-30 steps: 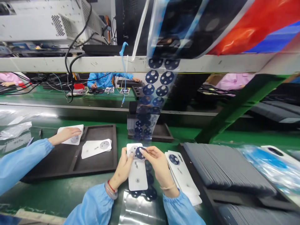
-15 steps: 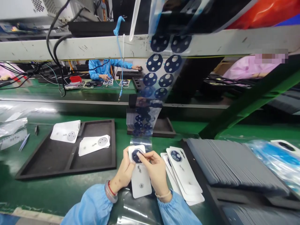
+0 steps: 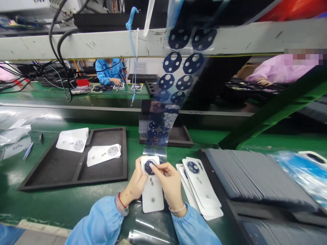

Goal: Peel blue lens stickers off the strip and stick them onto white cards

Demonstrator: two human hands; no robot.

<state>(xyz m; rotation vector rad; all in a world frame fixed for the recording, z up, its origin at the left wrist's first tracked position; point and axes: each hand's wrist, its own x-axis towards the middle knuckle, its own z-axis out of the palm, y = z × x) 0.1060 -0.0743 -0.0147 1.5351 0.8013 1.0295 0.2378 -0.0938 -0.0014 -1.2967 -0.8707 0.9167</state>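
A white phone back cover [image 3: 152, 195] stands upright in front of me, with dark print on it. My left hand [image 3: 136, 182] is closed on its upper left edge. At the cover's top lies a dark blue sticker [image 3: 148, 167] with round holes. My right hand [image 3: 170, 180] pinches at the sticker's right side, its fingertips covering part of it. Just right of this hand, several white back covers [image 3: 201, 187] are fanned in a stack, the top one bearing a dark blue camera-shaped piece.
A black tray [image 3: 102, 173] on the left holds more white covers. A clear strip of dark blue stickers [image 3: 172, 63] hangs from the shelf [image 3: 102, 44]. Rows of grey sheets [image 3: 245, 173] fill the right. Tweezers [image 3: 28, 150] lie far left. Co-workers sit across the bench.
Both hands keep their hold on the cover and sticker, with hardly any movement. The view has shifted slightly. Across the bench, the blue-sleeved co-worker's outstretched arm has drawn back.
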